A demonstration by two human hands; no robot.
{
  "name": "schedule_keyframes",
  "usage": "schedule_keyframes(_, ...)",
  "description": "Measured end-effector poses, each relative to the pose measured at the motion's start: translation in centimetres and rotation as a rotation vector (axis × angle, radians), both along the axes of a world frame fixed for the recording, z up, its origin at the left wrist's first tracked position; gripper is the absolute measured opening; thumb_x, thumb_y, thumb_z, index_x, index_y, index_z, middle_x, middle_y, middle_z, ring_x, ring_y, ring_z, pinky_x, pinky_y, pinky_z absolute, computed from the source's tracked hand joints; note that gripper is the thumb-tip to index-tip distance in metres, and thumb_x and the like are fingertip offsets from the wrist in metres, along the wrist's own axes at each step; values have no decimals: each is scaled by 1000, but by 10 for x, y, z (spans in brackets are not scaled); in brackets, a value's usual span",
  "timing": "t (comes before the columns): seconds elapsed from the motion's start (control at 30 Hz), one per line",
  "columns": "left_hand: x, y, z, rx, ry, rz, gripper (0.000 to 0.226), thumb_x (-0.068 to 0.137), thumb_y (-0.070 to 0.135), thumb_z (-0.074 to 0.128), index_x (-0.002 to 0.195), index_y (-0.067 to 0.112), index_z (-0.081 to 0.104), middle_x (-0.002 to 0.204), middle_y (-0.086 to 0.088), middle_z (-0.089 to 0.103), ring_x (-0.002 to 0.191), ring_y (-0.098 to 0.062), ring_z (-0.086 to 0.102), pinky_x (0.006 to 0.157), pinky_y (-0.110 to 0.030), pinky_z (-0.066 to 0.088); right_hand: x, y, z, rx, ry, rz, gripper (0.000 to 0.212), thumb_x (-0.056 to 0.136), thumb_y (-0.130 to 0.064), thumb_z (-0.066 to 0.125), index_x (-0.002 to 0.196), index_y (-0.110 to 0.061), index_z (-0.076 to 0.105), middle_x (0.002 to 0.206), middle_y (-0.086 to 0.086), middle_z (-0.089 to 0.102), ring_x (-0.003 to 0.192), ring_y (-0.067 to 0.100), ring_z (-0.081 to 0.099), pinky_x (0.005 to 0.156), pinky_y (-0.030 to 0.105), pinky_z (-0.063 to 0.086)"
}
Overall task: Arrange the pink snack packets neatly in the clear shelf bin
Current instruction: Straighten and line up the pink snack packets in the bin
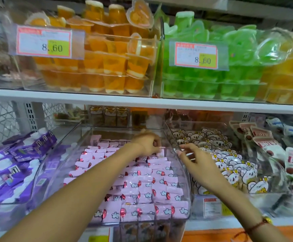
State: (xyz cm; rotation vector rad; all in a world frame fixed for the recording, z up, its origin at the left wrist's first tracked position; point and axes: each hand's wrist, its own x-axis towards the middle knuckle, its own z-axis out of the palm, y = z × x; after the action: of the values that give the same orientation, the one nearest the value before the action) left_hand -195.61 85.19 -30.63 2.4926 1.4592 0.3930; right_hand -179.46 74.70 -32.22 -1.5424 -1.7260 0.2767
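Left hand [146, 143] pinching pink packet [161, 152], fingertips hidden, right hand [195, 160] blurred

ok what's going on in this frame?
A person is tidying pink snack packets in a clear shelf bin on the lower shelf. The left hand reaches over the back rows and pinches one small pink packet. The right hand hovers by the bin's right wall, fingers loosely curled, holding nothing visible. Front rows look orderly; the back ones are looser. Purple pouches fill the bin to the left, koala-print packets the bin to the right.
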Motion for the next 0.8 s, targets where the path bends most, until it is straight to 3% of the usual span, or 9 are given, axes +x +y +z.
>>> schedule_keyframes(0.1,-10,-5,-8,91,-177,20,24,92,36,56,103,18,66,121,-2,53,116,-19,41,97,-34,38,2,5,1,-54,42,-2,15,94,-27,54,106,-18,59,87,4,67,79,19,63,70,33,48)
schedule_keyframes(0.17,-12,-13,-8,49,-436,37,26,93,29,56,106,9,65,122,-7,57,115,-23,50,97,-37,43,4,8,6,-92,116,-8,14,94,-23,54,104,-16,62,95,3,67,86,17,62,70,26,44)
schedule_keyframes(0.27,-11,-24,7,-86,-853,160,24,97,20,51,109,1,60,104,-15,64,91,-29,63,72,-34,52,6,12,20,-70,117,-57,18,94,-17,55,107,-13,66,104,4,68,93,17,62,79,25,46)
schedule_keyframes(0.37,-16,-31,24,-208,-1101,278,28,99,24,47,109,1,60,111,-21,65,92,-34,65,75,-32,51,-4,10,36,23,90,-25,22,91,-19,59,112,-15,64,105,-2,66,98,14,61,77,19,45)
schedule_keyframes(0.43,-22,-40,29,-365,-1313,331,25,99,21,47,108,2,61,109,-18,65,83,-23,66,76,-31,57,-17,7,42,61,63,56,40,86,-24,67,123,-14,56,115,-5,59,106,9,55,85,19,41)
schedule_keyframes(0.53,-36,-57,32,-676,-1584,386,17,97,9,48,106,1,61,100,-18,65,77,-19,65,53,-24,58,-37,0,44,127,56,170,55,79,-26,75,127,-14,48,114,-10,53,100,1,49,82,11,40)
schedule_keyframes(0.63,-50,-73,35,-870,-1575,362,22,97,12,49,113,3,61,82,-15,69,70,-18,68,48,-23,56,-43,-5,43,207,188,207,34,78,-16,76,109,-13,63,95,-8,68,76,1,61,66,5,44)
schedule_keyframes(0.7,-56,-78,33,-750,-1441,284,23,98,21,49,113,7,61,81,-10,73,71,-16,70,55,-23,58,-42,-8,45,118,349,218,23,77,-20,77,98,-14,71,84,-2,74,69,5,66,61,11,49)
schedule_keyframes(0.8,-64,-82,31,-487,-1129,120,32,93,42,52,119,24,55,96,2,73,93,-13,67,83,-29,56,-41,-8,47,-92,646,215,20,77,-27,76,89,-11,71,70,5,73,54,11,63,47,14,46)
